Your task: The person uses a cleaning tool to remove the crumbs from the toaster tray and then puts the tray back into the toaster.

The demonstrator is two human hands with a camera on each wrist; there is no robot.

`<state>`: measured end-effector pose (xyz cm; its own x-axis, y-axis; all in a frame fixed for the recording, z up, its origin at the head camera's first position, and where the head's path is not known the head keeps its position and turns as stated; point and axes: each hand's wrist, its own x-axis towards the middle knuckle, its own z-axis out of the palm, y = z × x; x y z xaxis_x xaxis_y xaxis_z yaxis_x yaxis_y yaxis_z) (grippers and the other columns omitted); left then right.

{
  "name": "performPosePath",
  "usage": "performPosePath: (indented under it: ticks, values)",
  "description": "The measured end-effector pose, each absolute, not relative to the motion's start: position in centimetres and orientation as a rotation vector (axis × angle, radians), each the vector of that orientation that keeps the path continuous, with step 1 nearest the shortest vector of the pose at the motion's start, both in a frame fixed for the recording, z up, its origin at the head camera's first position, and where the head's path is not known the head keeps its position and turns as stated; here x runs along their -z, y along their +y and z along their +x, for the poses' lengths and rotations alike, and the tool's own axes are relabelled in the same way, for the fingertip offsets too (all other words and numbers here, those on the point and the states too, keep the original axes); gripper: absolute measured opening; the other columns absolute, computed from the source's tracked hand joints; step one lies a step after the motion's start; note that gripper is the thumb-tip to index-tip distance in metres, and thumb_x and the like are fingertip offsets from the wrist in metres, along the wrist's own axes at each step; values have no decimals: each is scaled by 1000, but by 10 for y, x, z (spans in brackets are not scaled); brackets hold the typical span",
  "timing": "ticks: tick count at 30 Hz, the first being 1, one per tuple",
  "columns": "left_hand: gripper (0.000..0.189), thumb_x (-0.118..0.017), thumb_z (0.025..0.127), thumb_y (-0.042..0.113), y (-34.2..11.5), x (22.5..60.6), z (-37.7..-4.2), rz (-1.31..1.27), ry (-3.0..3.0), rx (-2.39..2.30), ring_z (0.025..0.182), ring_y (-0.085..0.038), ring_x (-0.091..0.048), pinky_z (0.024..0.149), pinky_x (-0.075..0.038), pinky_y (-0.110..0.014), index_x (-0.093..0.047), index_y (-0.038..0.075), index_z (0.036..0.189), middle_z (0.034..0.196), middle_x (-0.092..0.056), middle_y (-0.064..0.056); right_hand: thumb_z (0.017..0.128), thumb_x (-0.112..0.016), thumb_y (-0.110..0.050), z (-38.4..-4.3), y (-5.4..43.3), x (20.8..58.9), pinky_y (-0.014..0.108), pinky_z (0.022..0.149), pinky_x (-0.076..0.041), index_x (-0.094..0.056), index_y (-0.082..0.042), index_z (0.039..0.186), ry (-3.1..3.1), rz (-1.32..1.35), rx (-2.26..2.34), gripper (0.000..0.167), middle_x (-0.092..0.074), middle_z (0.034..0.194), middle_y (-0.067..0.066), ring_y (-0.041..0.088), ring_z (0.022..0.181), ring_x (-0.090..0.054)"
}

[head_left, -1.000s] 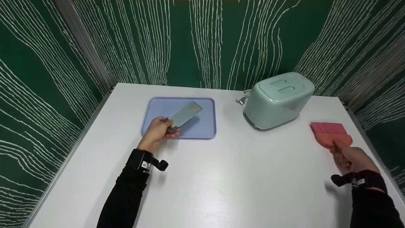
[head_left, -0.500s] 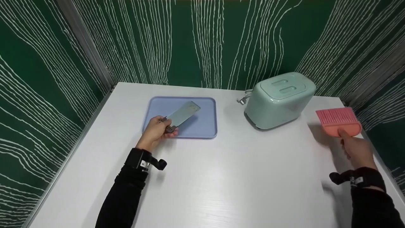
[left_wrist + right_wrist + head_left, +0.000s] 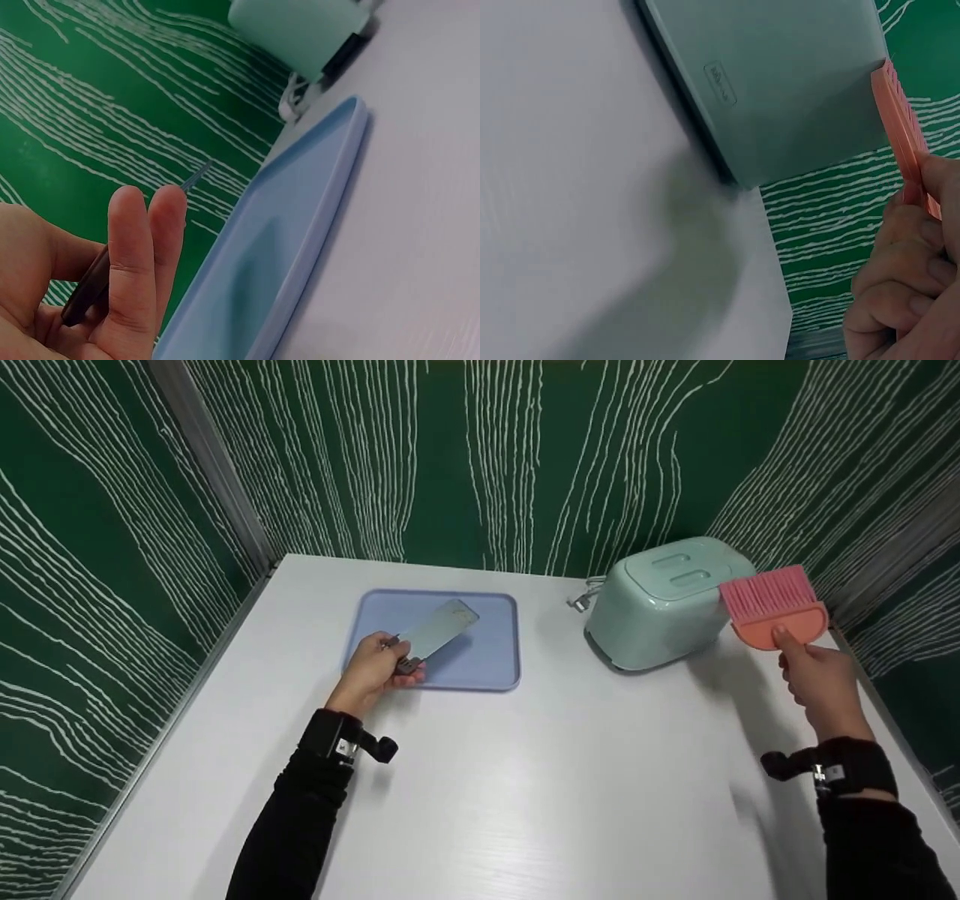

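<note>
My left hand (image 3: 367,669) pinches the dark end of a flat metal crumb tray (image 3: 442,628), thumb on top and fingers beneath. Brownish specks show near its far end. It slants over a shallow blue tray (image 3: 491,667), on which its shadow falls. In the left wrist view, the dark end (image 3: 91,289) lies behind two raised fingers (image 3: 131,270). My right hand (image 3: 821,686) grips a coral hand brush (image 3: 780,626) by its handle, pink bristles upward. The brush is raised above the table and overlaps the right end of a mint-green toaster (image 3: 649,619) in the head view.
A light cord with its plug (image 3: 581,602) lies behind the toaster's left side. The white table (image 3: 555,780) stretches in front, and green walls with white streaks (image 3: 442,465) enclose it at the back and sides.
My right hand has lifted the brush off the table's right side, up and then left towards the toaster. The left hand and the crumb tray have hardly moved.
</note>
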<state>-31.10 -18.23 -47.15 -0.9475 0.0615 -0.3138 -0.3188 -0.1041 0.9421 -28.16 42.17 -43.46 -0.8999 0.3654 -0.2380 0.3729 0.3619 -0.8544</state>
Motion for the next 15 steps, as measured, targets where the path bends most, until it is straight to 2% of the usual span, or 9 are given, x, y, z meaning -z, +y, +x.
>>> performPosePath:
  ticks: [4,15]
  values:
    - [14,-51,113,12,-183,470,-312,-280,1913,-2130,63,-14,-76,57,-64,-18,-44,1,117,87,-76,-14,98,-58,-74,-287,408,426,34,45,-31,-63,-21,71,2650,590,1632,60,-48,60,-13,6,53,-40]
    - [14,-51,114,14,-183,466,-313,-262,1910,-2112,64,-16,-77,56,-64,-19,-41,4,113,88,-78,-16,100,-56,-72,-294,349,397,32,42,-32,-60,-18,70,2796,378,1571,62,-45,57,-12,6,51,-38]
